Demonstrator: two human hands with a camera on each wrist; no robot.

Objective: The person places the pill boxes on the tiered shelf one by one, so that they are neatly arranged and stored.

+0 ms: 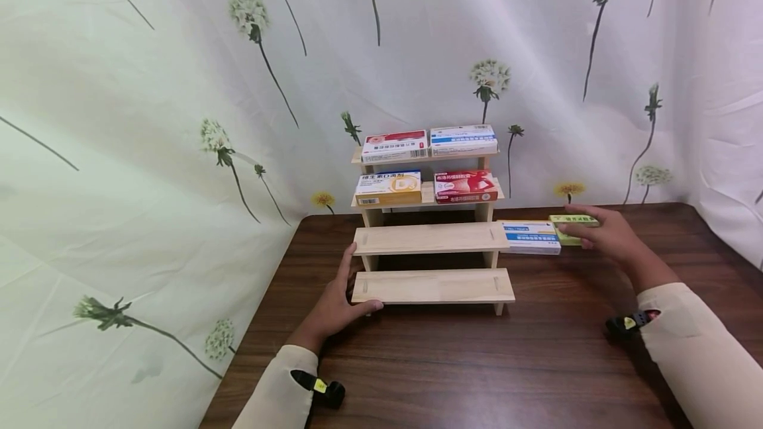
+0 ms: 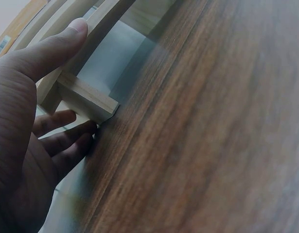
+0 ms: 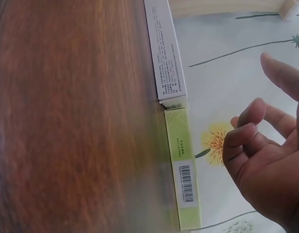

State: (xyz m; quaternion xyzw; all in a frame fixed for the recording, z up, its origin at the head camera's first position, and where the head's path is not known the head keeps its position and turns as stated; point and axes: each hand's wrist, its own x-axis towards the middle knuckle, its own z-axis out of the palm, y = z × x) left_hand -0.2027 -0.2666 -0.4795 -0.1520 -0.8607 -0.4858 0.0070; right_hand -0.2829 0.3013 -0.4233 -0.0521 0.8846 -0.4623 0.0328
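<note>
My left hand [image 1: 332, 310] holds the left end of a pale wooden four-tier display rack [image 1: 432, 286]. In the left wrist view the thumb lies over the front of the rack's lowest plank, with the fingers curled beside its leg [image 2: 88, 99]. At the rack's right, my right hand [image 1: 614, 243] hovers over a green medicine box [image 1: 572, 234], fingers loosely bent and nothing gripped. The right wrist view shows a gap between those fingers and the green box [image 3: 183, 165]. A blue-and-white medicine box [image 1: 530, 237] lies end to end with it on the table.
The top tier bears a red-and-white box [image 1: 395, 146] and a blue-and-white one [image 1: 463, 140]. Below them sit a yellow vitamin D box [image 1: 389, 188] and a red box [image 1: 465, 186]. Flower-printed cloth [image 1: 417, 38] hangs behind the dark wooden table [image 1: 447, 363].
</note>
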